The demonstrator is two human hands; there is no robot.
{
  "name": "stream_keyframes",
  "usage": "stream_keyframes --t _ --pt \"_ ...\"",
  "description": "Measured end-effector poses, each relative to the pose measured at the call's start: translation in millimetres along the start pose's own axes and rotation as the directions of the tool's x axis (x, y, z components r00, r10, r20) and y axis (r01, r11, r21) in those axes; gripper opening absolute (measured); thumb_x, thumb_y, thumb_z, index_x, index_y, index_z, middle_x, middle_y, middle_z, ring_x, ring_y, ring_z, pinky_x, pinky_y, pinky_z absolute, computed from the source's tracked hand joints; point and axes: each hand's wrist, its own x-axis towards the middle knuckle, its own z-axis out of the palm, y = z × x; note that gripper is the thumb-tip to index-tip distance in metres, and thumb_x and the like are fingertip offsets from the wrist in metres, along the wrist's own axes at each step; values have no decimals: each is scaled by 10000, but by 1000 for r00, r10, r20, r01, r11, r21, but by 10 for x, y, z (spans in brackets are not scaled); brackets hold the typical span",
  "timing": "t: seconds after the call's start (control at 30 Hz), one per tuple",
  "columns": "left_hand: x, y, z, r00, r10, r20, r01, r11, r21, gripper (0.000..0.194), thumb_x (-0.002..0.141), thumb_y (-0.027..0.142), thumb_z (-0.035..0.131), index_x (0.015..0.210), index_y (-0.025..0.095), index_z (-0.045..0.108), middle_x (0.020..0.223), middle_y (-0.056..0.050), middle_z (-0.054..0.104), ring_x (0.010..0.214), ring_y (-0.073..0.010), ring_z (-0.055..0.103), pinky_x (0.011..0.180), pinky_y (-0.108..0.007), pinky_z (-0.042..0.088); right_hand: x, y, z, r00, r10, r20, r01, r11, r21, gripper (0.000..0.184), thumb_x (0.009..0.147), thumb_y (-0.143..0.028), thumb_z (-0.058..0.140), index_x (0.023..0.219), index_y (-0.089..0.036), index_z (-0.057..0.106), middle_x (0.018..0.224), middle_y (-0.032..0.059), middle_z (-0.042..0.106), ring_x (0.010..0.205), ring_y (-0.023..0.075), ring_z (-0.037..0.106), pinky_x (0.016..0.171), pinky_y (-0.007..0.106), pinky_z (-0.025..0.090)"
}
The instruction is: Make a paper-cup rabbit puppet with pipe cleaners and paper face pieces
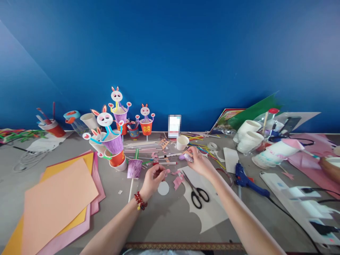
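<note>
Low over the table, my left hand (155, 179) is closed in a pinch; whatever it holds is too small to make out. A white paper circle (163, 188) lies just below its fingertips. My right hand (198, 162) has its fingers closed at a small purple-and-white thing (185, 157), whose kind I cannot tell. Pink paper scraps (178, 182) are scattered between the hands. Black-handled scissors (197, 195) rest on a cut white sheet (212, 216) below my right hand. Left of my left hand lies a purple-coloured paper cup (134, 168) with a white stick (131, 190).
Rabbit figures on cups (113, 141) stand back left, behind coloured paper sheets (61, 194). A white cup (182, 142) stands beyond the hands. Rightward are a blue glue gun (248, 181), its cord, a power strip (292, 202) and another person's hand (329, 169).
</note>
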Motion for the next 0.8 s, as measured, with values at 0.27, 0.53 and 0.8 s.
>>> stream_keyframes --t 0.27,0.53,0.8 --pt "21 -21 12 1000 3 -12 -4 999 -38 262 793 382 697 748 149 586 637 27 562 534 -74 483 505 -180 377 -74 -18 18 970 -131 -204 115 989 -89 272 877 -256 567 1144 -206 546 917 95 748 707 262 697 561 285 413" --pt "32 22 4 999 37 -35 -38 998 -50 270 785 387 702 737 149 584 612 33 551 520 -77 484 510 -191 385 -152 -92 -132 970 -64 -235 142 934 328 226 891 -334 605 1092 -234 622 1008 79 738 803 240 686 669 307 471" --pt "-97 348 -75 912 402 -79 -362 881 303 111 888 241 578 816 166 619 770 -23 615 649 -121 563 597 -238 460 -590 -440 25 992 106 66 -79 124 989 224 852 -378 689 977 -194 665 683 -1 641 564 140 592 537 263 490"
